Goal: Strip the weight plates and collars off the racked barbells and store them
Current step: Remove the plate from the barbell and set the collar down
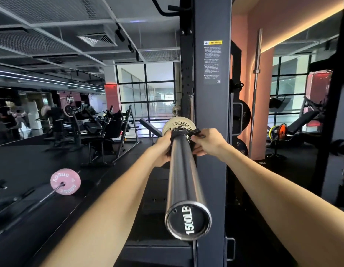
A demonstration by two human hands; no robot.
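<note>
A racked barbell's sleeve [183, 176] points straight at me, its end cap reading 1500LB. Far down the sleeve a black collar [179, 134] sits against a pale Rogue plate [178, 124]. My left hand [161, 149] grips the collar from the left. My right hand [204, 142] holds it from the right, fingers on its lever. Both arms are stretched out along the sleeve. The rest of the bar is hidden behind the plate.
The dark rack upright [211, 112] stands right beside the sleeve. A second barbell with a pink Rogue plate [65, 181] lies low on the left. Black plates [242, 116] hang on the rack at right, near an upright bar [255, 93]. Benches and machines fill the background.
</note>
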